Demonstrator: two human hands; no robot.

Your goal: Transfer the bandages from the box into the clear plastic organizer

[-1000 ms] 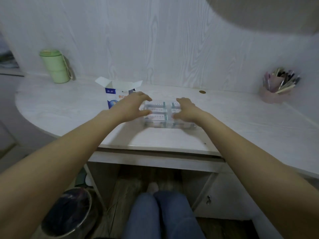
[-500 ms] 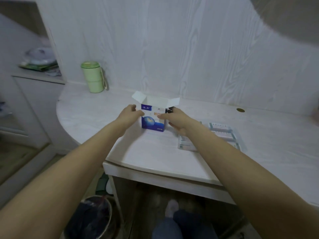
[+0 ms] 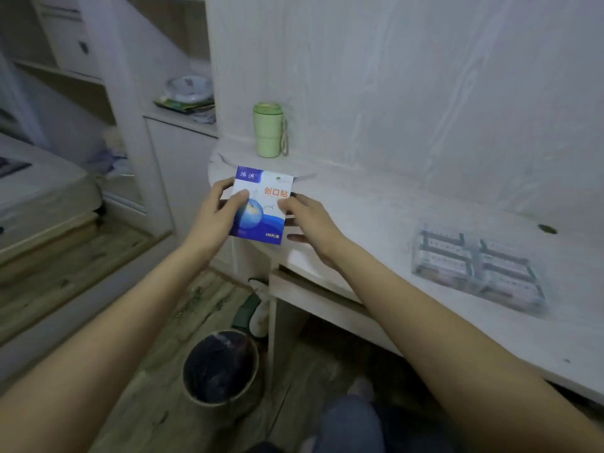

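**A:** Where is the box (image 3: 260, 204) at this point?

**B:** Lifted clear of the desk (image 3: 376, 210), held out past its rounded left end, above the floor and the waste bin (image 3: 220, 367). The printed front faces the camera. The left hand (image 3: 215, 214) grips its left edge, thumb across the front and fingers wrapped behind. The right hand (image 3: 305, 220) pinches the right edge, thumb on the front; its lower fingers stick out loosely under the box.

**A:** How would you expect it to handle?

**B:** It's thin printed card, so I'd judge it light and easily crushed. The faces would dent under a hard squeeze. The edges and corners are the stiffest parts, which is where both hands have it. The surface looks glossy, so a bit slippery; a hand on either side is sensible.

**A:** And the bandages?

**B:** The clear plastic organizer (image 3: 477, 266) lies flat on the desk, well apart to the right. Its compartments seem filled with printed strips, though it's too blurred to be sure. From that I'd guess the box is empty or nearly so, which would make it lighter still. Whether its top flaps are open I can't tell.

**A:** Anything else about?

**B:** A green cup (image 3: 268, 130) stands against the wall behind the box.
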